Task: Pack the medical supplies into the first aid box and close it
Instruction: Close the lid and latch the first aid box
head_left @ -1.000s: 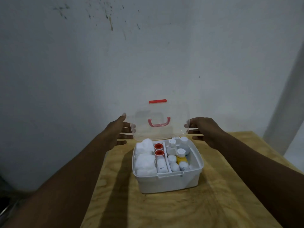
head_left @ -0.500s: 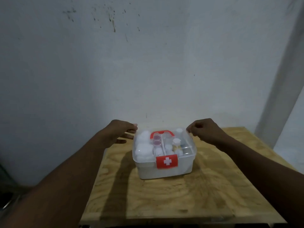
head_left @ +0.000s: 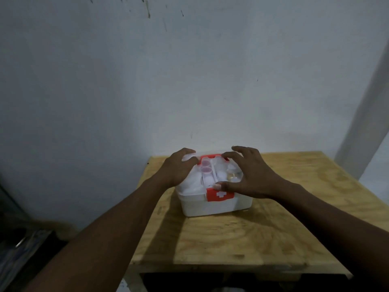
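The white first aid box (head_left: 212,206) stands on the wooden table (head_left: 242,239) with its clear lid (head_left: 210,175) down. A red latch with a white cross (head_left: 220,194) sits on its front and a red handle (head_left: 212,158) lies on top. White bottles and cotton show through the lid. My left hand (head_left: 177,168) lies flat on the lid's left side. My right hand (head_left: 246,175) rests spread on the right side, its thumb at the top of the latch.
A plain white wall rises just behind the table. The table's front edge (head_left: 231,268) is close to me. Dark clutter (head_left: 23,241) sits low at the left, beyond the table's left edge.
The lid came down from upright onto the box. Both hands then moved from the lid's side edges onto its top, and the right thumb reached the latch.
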Motion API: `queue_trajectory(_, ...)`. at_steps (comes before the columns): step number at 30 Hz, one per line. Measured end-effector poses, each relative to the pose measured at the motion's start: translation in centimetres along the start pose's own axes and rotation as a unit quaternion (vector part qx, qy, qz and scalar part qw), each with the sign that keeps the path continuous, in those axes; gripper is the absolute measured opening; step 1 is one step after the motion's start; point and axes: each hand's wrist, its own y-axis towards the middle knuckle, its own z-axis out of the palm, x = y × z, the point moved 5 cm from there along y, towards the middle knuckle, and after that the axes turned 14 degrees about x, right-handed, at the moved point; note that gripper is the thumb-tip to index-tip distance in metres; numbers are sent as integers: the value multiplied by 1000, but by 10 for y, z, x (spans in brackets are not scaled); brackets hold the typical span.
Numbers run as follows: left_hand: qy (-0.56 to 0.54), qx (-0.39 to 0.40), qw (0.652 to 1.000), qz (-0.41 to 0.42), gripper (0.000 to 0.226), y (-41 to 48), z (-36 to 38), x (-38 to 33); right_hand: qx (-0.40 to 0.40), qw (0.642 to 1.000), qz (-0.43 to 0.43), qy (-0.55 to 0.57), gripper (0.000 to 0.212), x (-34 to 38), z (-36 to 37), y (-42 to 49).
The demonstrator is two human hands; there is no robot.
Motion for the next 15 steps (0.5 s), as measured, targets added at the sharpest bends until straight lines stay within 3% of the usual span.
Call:
queue_trajectory(6,-14,11,1000,8,43,2,-1,-2,-2,999,-1,-44,113,-6,6,5)
queue_trajectory(11,-18,16,1000,7,51,1,-1,-6,-15,996,-3,-84,108,-1,8,0)
queue_trajectory(15,-13,1,1000,-16,52,1,-1,-7,-36,999,-22,6,106,-4,6,-3)
